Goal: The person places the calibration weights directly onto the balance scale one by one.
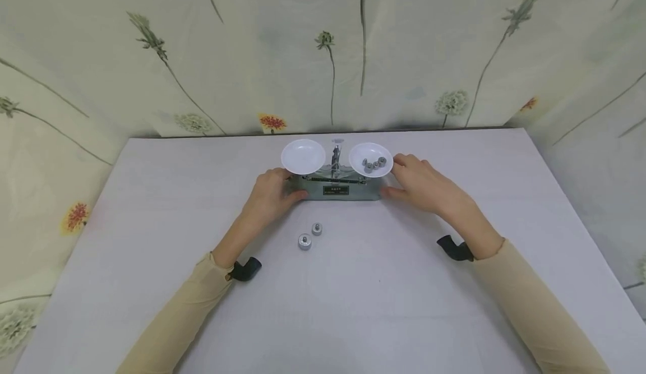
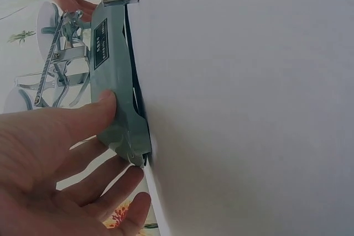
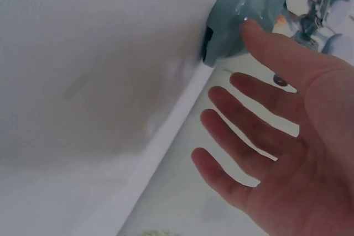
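A balance scale (image 1: 310, 190) with a grey-green base stands near the table's back edge. My left hand (image 1: 267, 200) grips the base's left end; in the left wrist view its thumb (image 2: 105, 109) presses the front face and the forefinger goes behind. At the opposite end my right hand (image 1: 424, 183) touches the base with its thumb (image 3: 260, 37), the other fingers (image 3: 238, 114) spread and straight. The left white pan (image 1: 303, 157) is bare. Several small metal weights (image 1: 369, 168) lie in the right pan (image 1: 368, 148).
Two metal weights stand on the white table (image 1: 353, 306) before the scale, a larger one (image 1: 305, 243) and a smaller one (image 1: 317, 229). A floral cloth (image 1: 282, 71) hangs behind the table. Black wrist mounts (image 1: 245, 269) jut from both wrists.
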Motion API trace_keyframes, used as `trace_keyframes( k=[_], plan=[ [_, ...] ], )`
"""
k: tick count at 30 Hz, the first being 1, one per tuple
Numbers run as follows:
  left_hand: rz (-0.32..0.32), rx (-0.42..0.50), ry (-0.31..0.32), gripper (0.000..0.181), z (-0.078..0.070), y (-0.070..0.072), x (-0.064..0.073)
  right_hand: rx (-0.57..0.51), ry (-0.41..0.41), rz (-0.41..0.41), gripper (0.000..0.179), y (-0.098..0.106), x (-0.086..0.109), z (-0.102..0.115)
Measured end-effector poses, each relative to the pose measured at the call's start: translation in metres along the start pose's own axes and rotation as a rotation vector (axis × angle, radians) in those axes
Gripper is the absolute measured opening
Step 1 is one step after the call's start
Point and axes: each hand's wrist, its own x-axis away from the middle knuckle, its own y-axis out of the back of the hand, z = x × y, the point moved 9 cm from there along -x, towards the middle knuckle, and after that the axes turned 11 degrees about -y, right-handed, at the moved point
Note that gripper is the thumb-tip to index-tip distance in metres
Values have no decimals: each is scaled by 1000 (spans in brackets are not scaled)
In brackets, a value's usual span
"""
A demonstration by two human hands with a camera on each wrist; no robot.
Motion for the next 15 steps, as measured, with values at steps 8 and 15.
trace_keyframes(
  k=[8, 15],
  plan=[
    [4, -16, -4, 50, 0, 1, 1, -111, -17, 30, 65, -7, -8, -4],
    [-1, -35, -26, 49, -3, 1, 0, -160, -26, 14, 73, -9, -11, -5]
  ],
)
